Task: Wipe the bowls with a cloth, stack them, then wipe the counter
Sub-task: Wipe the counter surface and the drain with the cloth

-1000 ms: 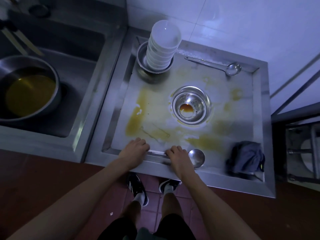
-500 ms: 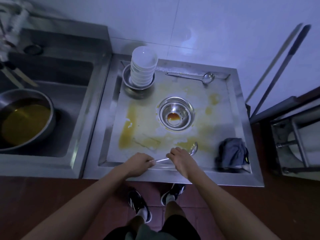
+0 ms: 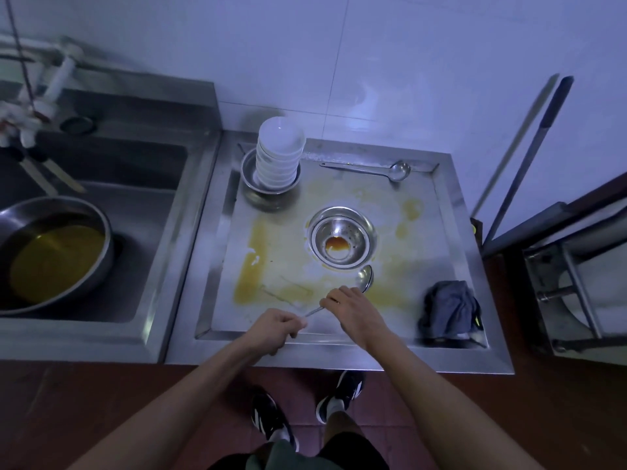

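A stack of white bowls [image 3: 280,151] stands in a metal basin [image 3: 249,171] at the back left of the steel counter [image 3: 451,232]. Yellow liquid stains the counter's surface. A dark blue cloth [image 3: 448,307] lies crumpled at the front right corner. My left hand [image 3: 276,329] grips the handle end of a metal ladle [image 3: 365,277] near the front rim. My right hand [image 3: 351,308] holds the same handle further along, and the ladle's bowl points at the round steel strainer [image 3: 342,239] in the middle.
A second ladle [image 3: 393,171] lies along the back edge. Left of the counter is a sink [image 3: 142,205] holding a large pan of yellow liquid [image 3: 51,256]. A metal stand [image 3: 576,283] and two leaning poles [image 3: 529,154] are on the right.
Both hands have lifted the ladle off the front rim and swung its bowl towards the strainer. The camera has pulled back and tilted up.
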